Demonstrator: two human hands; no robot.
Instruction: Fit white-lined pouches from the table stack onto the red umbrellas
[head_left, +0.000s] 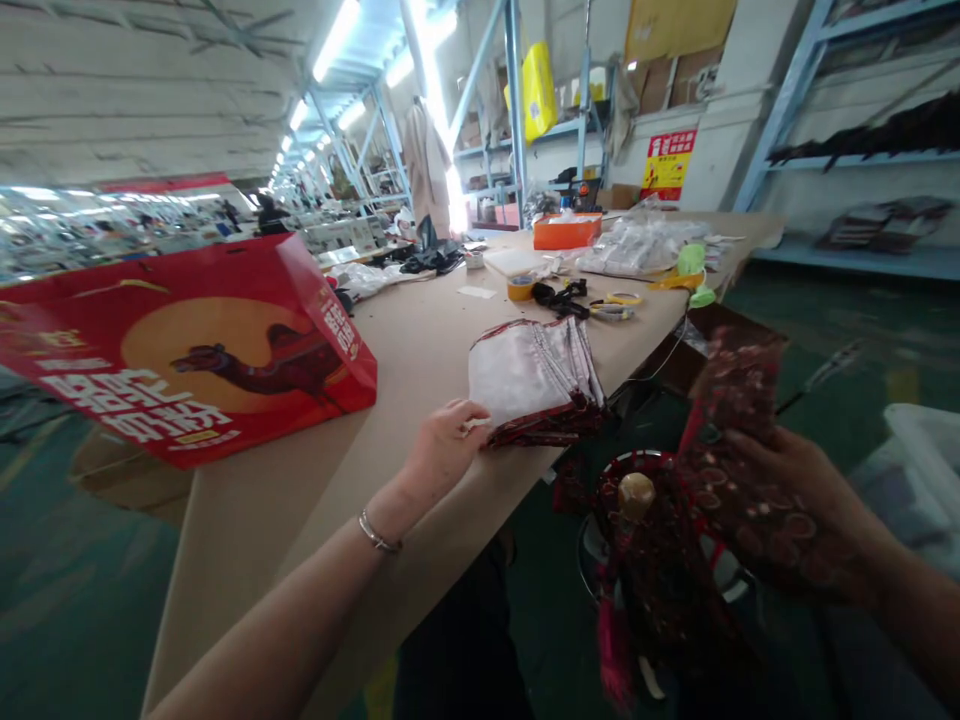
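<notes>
A stack of folded fabric pieces [517, 372], white on top with dark red patterned edges, lies near the table's front edge. My left hand [448, 445] is at its near left corner, thumb and forefinger closed on the edge of the cloth. Off the table to the right, my right hand [784, 475] grips a dark red patterned fabric piece [731, 400], slightly blurred by motion. Below it, more dark red patterned cloth [660, 580] hangs over a round stool [630, 462] with a red and chrome rim.
A big red gift bag [247, 350] with a camel picture stands at the table's left. Farther back lie yellow tape [520, 288], yellow-handled snips [615, 308], an orange box [568, 231] and clear plastic bags [637, 245]. A white bin [926, 440] stands at far right.
</notes>
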